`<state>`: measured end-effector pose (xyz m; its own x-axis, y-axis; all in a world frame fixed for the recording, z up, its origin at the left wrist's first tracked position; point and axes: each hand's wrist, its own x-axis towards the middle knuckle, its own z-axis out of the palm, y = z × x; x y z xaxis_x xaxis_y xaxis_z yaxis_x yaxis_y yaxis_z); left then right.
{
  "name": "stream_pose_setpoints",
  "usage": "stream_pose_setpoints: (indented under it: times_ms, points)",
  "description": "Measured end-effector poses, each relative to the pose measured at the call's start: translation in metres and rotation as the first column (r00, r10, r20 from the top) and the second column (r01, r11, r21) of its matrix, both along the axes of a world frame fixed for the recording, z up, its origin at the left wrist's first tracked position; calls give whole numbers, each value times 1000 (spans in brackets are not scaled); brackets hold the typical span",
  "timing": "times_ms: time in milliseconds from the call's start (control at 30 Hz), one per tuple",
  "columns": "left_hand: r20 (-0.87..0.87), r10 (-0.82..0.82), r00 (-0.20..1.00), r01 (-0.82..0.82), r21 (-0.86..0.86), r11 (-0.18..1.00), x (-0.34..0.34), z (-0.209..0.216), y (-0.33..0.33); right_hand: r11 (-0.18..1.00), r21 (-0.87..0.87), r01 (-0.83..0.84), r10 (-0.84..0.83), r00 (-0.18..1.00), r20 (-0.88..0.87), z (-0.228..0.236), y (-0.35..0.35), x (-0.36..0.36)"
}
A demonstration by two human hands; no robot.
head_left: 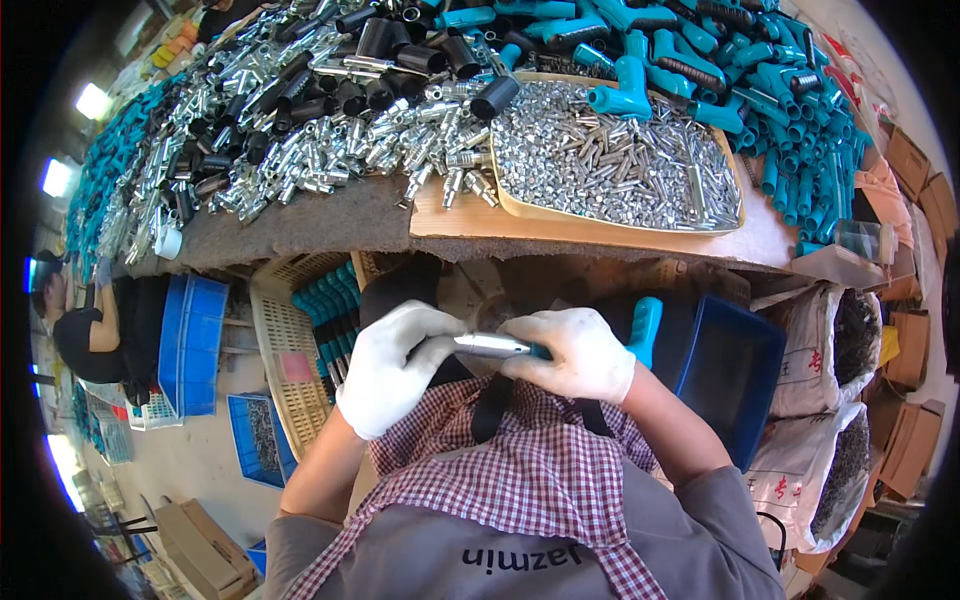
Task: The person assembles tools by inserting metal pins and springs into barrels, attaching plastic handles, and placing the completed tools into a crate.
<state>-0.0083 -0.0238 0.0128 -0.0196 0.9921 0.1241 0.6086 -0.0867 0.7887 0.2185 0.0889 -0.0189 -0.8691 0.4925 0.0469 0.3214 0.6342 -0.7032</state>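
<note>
Both my hands wear white gloves and meet in front of my checked apron. My left hand (393, 365) is closed round the left end of a silver metal barrel (490, 345). My right hand (572, 352) grips the teal body that joins the barrel's other end. A teal pistol-shaped handle (646, 325) sticks up just past my right hand and looks like part of the same tool; the glove hides where they join. The tool lies roughly level above my lap. My fingers cover the barrel's left tip.
On the bench ahead lie heaped silver fittings (400, 140), a tray (620, 222) of small metal pins and loose teal handles (800, 130). Below stand a beige basket (275, 345) with teal tools, a dark blue bin (735, 370) and white sacks (800, 470). A person (90, 335) works far left.
</note>
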Motion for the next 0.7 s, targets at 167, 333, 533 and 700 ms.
stream_pose_setpoints:
  times_ms: [167, 333, 533, 700]
  points:
    - [319, 1, 948, -69, 200, 977, 13, -11, 9, 764, -645, 30, -293, 906, -306, 2, 7, 13]
    - [34, -283, 959, 242, -622, 745, -3, -26, 17, 173, -893, -415, -876, 350, -332, -51, 4, -9]
    - [86, -99, 991, 129, -496, 859, -21, -37, 2, -395, -902, -173, -856, 424, 294, -271, 44, -53]
    - [-56, -78, 995, 48, -416, 908, 22, -110, 30, 335, -839, 428, -608, 779, 155, -548, 42, -58]
